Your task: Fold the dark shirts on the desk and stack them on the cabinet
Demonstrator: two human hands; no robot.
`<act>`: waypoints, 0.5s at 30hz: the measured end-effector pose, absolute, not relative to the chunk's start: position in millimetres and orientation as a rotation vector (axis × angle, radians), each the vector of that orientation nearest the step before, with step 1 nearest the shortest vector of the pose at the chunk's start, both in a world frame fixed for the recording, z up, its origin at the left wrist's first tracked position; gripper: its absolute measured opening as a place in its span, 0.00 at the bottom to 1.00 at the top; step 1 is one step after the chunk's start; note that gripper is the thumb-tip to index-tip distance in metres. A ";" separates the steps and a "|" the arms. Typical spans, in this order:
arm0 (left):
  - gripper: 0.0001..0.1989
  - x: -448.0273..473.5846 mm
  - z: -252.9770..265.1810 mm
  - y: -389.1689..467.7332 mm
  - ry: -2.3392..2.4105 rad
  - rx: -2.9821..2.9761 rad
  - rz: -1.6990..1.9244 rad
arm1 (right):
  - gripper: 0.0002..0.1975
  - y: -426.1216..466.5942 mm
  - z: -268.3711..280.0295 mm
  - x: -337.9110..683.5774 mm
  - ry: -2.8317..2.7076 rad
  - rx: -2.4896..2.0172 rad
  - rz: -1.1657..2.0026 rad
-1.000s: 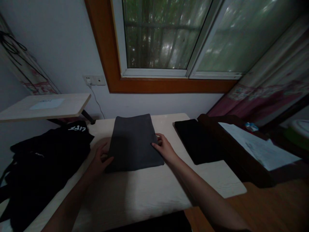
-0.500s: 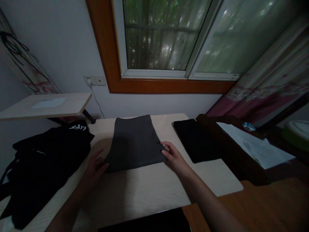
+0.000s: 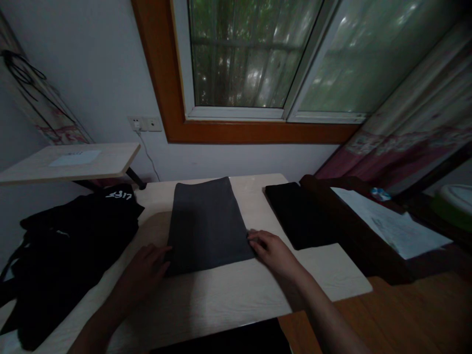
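Note:
A flat, dark grey rectangular sheet (image 3: 210, 223) lies on the pale wooden table (image 3: 221, 300) in front of me. What it is made of I cannot tell, though it looks bendable. At its near left corner, my left hand (image 3: 145, 270) has its fingertips closed on the edge. My right hand (image 3: 275, 253) pinches the right edge near the closer corner, fingers curled. To the right of the sheet lies a neat black folded cloth (image 3: 298, 216). A heap of black clothing (image 3: 77, 246) with white lettering rests on the left.
A raised wooden shelf (image 3: 70, 162) with a paper label (image 3: 75, 158) stands at the back left. Behind the table are a wall socket (image 3: 144, 124) and a window (image 3: 254, 64). White papers (image 3: 387, 221) lie on dark furniture at the right.
Both hands have come down and a little towards me with the sheet's near edge. The sheet was bowed and slightly raised there; now it lies flatter on the table.

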State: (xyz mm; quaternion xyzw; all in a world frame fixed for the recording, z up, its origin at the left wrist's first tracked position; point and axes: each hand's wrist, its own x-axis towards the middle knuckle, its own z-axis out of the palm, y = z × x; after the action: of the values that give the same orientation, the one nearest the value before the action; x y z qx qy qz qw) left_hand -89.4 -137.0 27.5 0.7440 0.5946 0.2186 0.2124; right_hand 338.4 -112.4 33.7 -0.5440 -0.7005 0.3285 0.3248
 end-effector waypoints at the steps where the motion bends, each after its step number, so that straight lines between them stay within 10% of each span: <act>1: 0.19 -82.8 32.8 -132.5 1.645 2.138 0.647 | 0.11 -108.6 39.1 333.4 -1.855 -1.433 0.804; 15: 0.26 28.7 5.0 -40.5 1.783 2.398 0.589 | 0.25 -35.8 4.7 194.9 -2.125 -1.518 0.239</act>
State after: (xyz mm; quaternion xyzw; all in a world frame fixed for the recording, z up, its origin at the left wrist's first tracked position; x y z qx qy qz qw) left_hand 28.7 -40.5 5.0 0.7864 0.5847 0.1932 0.0479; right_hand 194.9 -35.8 4.7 -0.5595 -0.7831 0.0880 0.2568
